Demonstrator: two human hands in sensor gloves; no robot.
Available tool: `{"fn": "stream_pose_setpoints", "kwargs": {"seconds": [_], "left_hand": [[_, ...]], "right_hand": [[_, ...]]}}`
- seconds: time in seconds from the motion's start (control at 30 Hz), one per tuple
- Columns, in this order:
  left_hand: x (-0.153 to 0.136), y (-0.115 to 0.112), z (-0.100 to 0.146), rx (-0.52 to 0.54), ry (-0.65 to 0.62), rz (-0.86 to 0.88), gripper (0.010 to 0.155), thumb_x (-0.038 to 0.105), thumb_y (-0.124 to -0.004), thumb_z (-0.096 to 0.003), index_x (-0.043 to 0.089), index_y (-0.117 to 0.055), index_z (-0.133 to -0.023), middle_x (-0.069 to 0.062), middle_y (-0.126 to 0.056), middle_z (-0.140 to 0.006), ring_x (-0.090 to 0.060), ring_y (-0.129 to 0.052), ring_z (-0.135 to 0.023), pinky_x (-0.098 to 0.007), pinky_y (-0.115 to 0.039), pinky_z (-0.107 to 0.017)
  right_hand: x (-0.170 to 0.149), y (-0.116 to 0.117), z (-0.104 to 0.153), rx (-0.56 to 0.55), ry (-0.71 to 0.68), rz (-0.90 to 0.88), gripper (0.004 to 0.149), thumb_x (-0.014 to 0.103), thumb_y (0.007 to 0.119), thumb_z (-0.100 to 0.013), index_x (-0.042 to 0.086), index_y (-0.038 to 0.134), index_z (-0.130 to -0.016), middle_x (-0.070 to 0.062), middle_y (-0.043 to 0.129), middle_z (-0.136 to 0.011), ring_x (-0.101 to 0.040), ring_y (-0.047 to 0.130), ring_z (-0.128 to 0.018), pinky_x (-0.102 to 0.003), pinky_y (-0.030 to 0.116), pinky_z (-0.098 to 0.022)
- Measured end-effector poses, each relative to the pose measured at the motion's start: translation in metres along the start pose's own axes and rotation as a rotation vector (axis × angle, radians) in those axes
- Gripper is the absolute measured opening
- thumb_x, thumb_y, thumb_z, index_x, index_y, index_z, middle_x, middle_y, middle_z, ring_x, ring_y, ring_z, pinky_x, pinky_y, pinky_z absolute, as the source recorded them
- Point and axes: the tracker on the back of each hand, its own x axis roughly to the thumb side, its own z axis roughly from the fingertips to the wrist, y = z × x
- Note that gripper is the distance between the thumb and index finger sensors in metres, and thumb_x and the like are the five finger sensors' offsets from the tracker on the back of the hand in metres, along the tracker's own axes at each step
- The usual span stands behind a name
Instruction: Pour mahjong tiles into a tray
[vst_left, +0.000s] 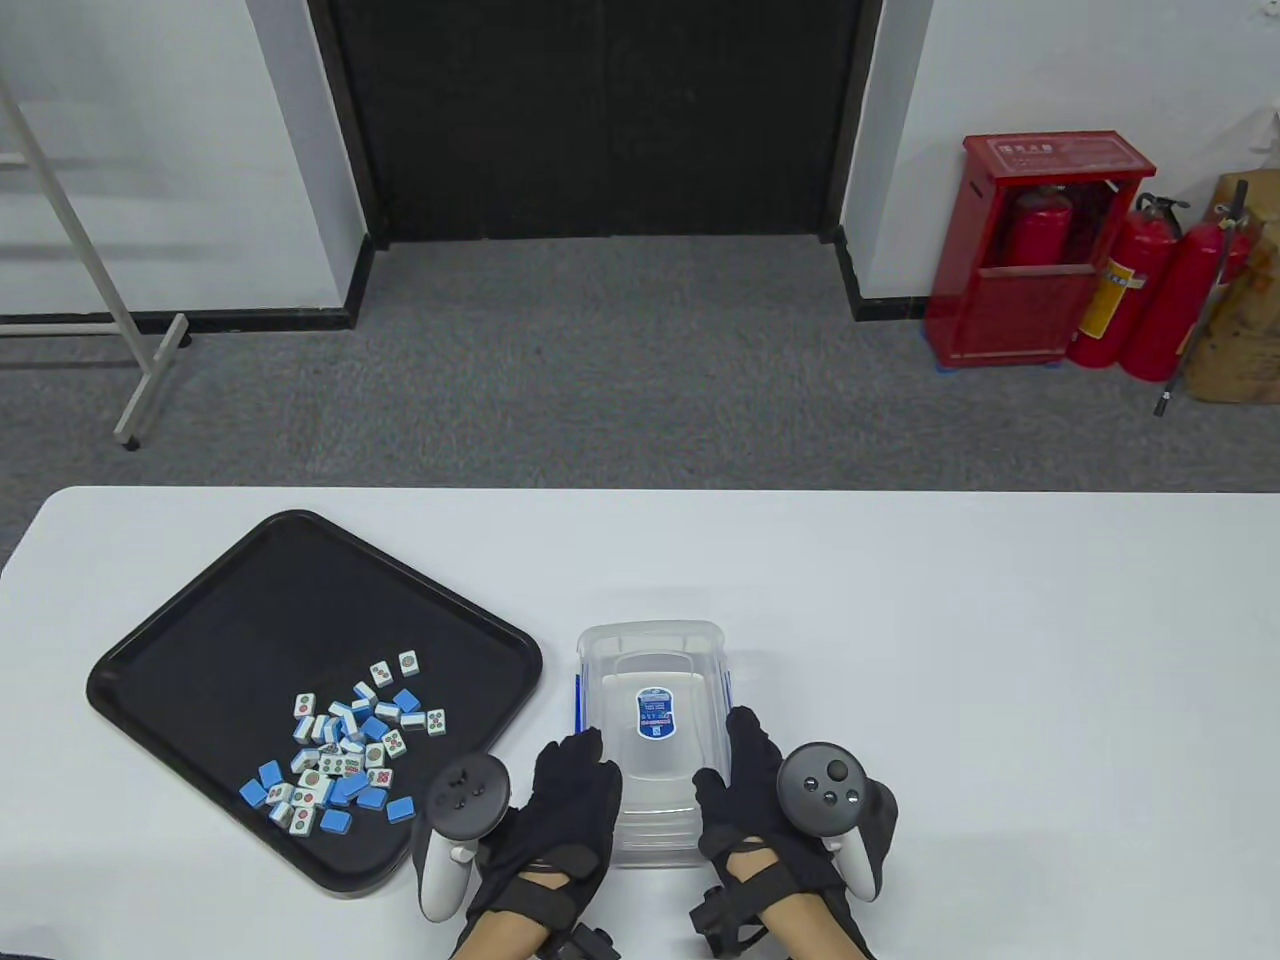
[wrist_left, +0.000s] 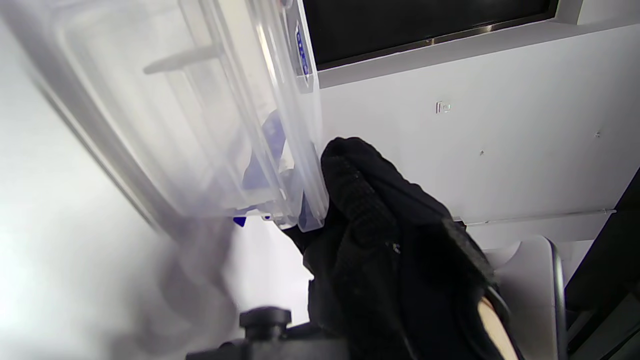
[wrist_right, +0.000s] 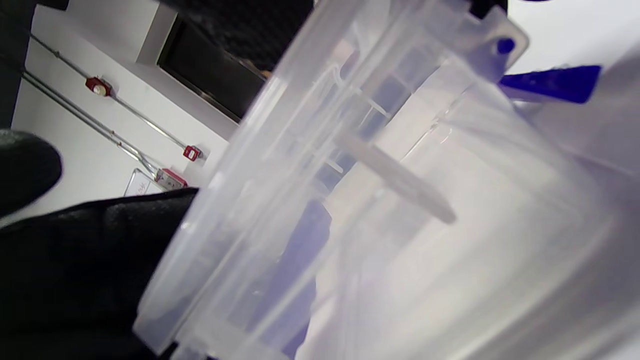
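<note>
A clear plastic box (vst_left: 652, 700) with a blue label stands upright on the white table, empty as far as I can see. My left hand (vst_left: 575, 790) grips its near left rim and my right hand (vst_left: 745, 775) grips its near right rim. The box fills the left wrist view (wrist_left: 200, 125) and the right wrist view (wrist_right: 400, 200), with gloved fingers (wrist_left: 360, 190) against its edge. A black tray (vst_left: 180, 660) lies left of the box. A heap of blue-backed mahjong tiles (vst_left: 345, 745) lies in the tray's near right part.
The white table (vst_left: 1000, 650) stretches to the right of the box. The tray's near corner reaches close to the table's front edge. Beyond the table lie grey carpet and red fire extinguishers (vst_left: 1150, 290) at the far right.
</note>
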Motion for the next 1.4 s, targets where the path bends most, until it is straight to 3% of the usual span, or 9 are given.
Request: {"fn": "stream_pose_setpoints", "kwargs": {"seconds": [0.4, 0.63, 0.9, 1.0, 1.1, 1.17, 1.27, 1.4], "left_hand": [[-0.006, 0.002, 0.002, -0.002, 0.029, -0.075, 0.074, 0.054, -0.055, -0.0566, 0.013, -0.027, -0.111, -0.02, -0.018, -0.113, -0.043, -0.001, -0.102, -0.056, -0.012, -0.066], [-0.005, 0.005, 0.0, 0.004, 0.02, -0.158, 0.07, 0.052, -0.056, -0.0564, 0.013, -0.041, -0.112, -0.022, -0.024, -0.113, -0.045, -0.006, -0.102, -0.058, -0.016, -0.066], [-0.009, 0.005, 0.0, -0.008, 0.027, -0.156, 0.068, 0.053, -0.055, -0.0564, 0.017, -0.039, -0.112, -0.022, -0.022, -0.112, -0.048, -0.01, -0.102, -0.061, -0.019, -0.067], [-0.01, 0.014, 0.0, 0.038, 0.054, -0.128, 0.067, 0.052, -0.056, -0.0567, 0.021, -0.039, -0.114, -0.026, -0.033, -0.113, -0.053, -0.023, -0.102, -0.064, -0.028, -0.067], [-0.014, 0.028, -0.003, 0.143, 0.09, -0.275, 0.067, 0.053, -0.059, -0.0566, 0.023, -0.041, -0.114, -0.029, -0.049, -0.109, -0.058, -0.044, -0.097, -0.064, -0.044, -0.064], [-0.02, 0.032, -0.006, 0.14, 0.145, -0.351, 0.069, 0.054, -0.061, -0.0568, 0.021, -0.04, -0.113, -0.029, -0.054, -0.107, -0.058, -0.052, -0.093, -0.062, -0.053, -0.062], [-0.029, 0.03, -0.01, 0.093, 0.203, -0.312, 0.071, 0.053, -0.062, -0.0571, 0.018, -0.037, -0.113, -0.027, -0.052, -0.108, -0.057, -0.052, -0.092, -0.06, -0.054, -0.062], [-0.032, 0.027, -0.016, 0.066, 0.17, -0.248, 0.07, 0.05, -0.061, -0.0568, 0.016, -0.037, -0.112, -0.026, -0.051, -0.108, -0.055, -0.051, -0.092, -0.058, -0.052, -0.063]], "right_hand": [[-0.003, 0.005, 0.005, 0.07, -0.017, 0.062, 0.072, 0.029, 0.075, -0.042, -0.001, 0.041, -0.098, -0.037, 0.044, -0.097, -0.059, 0.056, -0.08, -0.072, 0.045, -0.058], [-0.006, 0.003, 0.003, 0.073, -0.006, 0.038, 0.07, 0.029, 0.075, -0.042, 0.0, 0.044, -0.098, -0.037, 0.046, -0.097, -0.059, 0.058, -0.08, -0.073, 0.046, -0.058], [-0.013, 0.0, 0.003, 0.078, 0.017, -0.006, 0.069, 0.031, 0.074, -0.043, 0.005, 0.045, -0.099, -0.034, 0.049, -0.098, -0.058, 0.06, -0.08, -0.072, 0.047, -0.058], [-0.016, -0.007, 0.003, 0.033, 0.048, -0.026, 0.071, 0.032, 0.075, -0.043, 0.004, 0.043, -0.099, -0.033, 0.052, -0.098, -0.057, 0.063, -0.079, -0.072, 0.048, -0.058], [-0.024, -0.015, 0.001, -0.01, 0.12, -0.011, 0.076, 0.037, 0.076, -0.043, 0.001, 0.04, -0.098, -0.035, 0.055, -0.095, -0.053, 0.074, -0.07, -0.067, 0.061, -0.05], [-0.033, -0.016, 0.0, 0.004, 0.182, -0.033, 0.078, 0.041, 0.075, -0.043, -0.001, 0.039, -0.098, -0.037, 0.055, -0.094, -0.053, 0.076, -0.067, -0.059, 0.069, -0.04], [-0.045, -0.014, -0.002, 0.047, 0.245, -0.111, 0.081, 0.046, 0.074, -0.044, -0.003, 0.04, -0.098, -0.039, 0.058, -0.092, -0.051, 0.079, -0.062, -0.052, 0.073, -0.033], [-0.058, -0.009, -0.005, 0.105, 0.302, -0.27, 0.082, 0.049, 0.072, -0.045, -0.005, 0.039, -0.097, -0.04, 0.061, -0.09, -0.046, 0.083, -0.057, -0.048, 0.075, -0.026]]}}
